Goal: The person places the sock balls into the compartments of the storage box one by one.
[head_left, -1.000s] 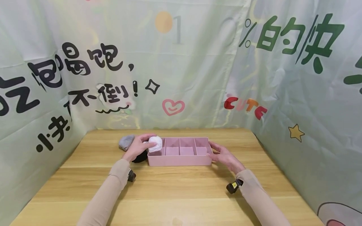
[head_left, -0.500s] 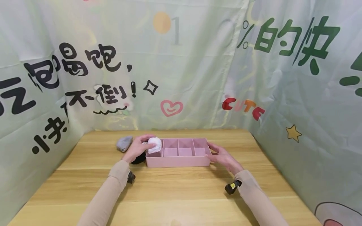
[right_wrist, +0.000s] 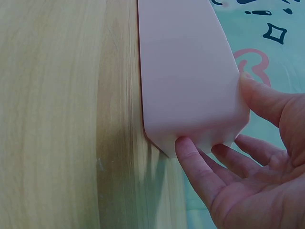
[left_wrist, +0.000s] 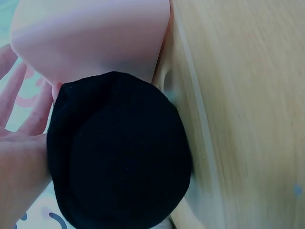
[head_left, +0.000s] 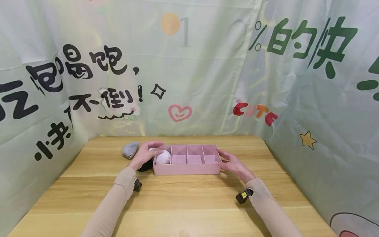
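Note:
A pink box (head_left: 186, 169) with several compartments in a row stands on the table. In its leftmost compartment sits a white rolled-up sock (head_left: 163, 157). Over that end my left hand (head_left: 142, 156) hovers, its fingers spread near the sock, no longer wrapped round it. A black rolled-up sock (left_wrist: 124, 152) lies beside the box's left end, partly under that hand. My right hand (right_wrist: 257, 157) holds the box's right end, thumb at the top rim and fingertips against the end wall.
A grey rolled-up sock (head_left: 130, 150) rests on the wooden table (head_left: 183, 204) left of the left hand. A bit of something whitish shows beneath that hand. Printed curtains (head_left: 201, 72) hang behind the table and along both sides.
The white sock has gone down from the left hand's fingers into the leftmost compartment, and that hand has let it go. The right hand has kept its place on the box.

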Demonstrator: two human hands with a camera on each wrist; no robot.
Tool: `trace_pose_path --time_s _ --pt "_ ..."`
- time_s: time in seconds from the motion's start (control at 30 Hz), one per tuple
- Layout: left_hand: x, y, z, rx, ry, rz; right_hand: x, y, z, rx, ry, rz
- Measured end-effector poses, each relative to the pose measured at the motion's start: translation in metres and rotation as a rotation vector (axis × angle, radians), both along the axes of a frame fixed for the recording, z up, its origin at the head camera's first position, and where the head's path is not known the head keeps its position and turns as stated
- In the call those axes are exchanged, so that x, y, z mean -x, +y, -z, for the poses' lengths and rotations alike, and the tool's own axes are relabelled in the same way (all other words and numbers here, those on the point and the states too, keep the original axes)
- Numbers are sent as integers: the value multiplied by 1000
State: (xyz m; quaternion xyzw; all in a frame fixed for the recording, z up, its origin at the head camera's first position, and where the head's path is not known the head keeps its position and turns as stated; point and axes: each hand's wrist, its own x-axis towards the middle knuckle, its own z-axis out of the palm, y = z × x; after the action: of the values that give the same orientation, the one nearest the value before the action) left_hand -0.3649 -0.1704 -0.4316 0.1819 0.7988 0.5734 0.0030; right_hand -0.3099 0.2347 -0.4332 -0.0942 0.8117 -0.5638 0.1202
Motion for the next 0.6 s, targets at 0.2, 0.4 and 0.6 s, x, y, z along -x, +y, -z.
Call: trace_pose_path --time_s 0.2,0.4,0.6 --pt "-2 -4 -2 -5 -20 10 -1 1 -1 -5 7 -3" --pt "-16 -7 -17 -22 -16 -1 -1 2 -1 -9 4 -4" --pt "-6 -17 -4 -75 12 -42 0 2 -1 2 -1 3"
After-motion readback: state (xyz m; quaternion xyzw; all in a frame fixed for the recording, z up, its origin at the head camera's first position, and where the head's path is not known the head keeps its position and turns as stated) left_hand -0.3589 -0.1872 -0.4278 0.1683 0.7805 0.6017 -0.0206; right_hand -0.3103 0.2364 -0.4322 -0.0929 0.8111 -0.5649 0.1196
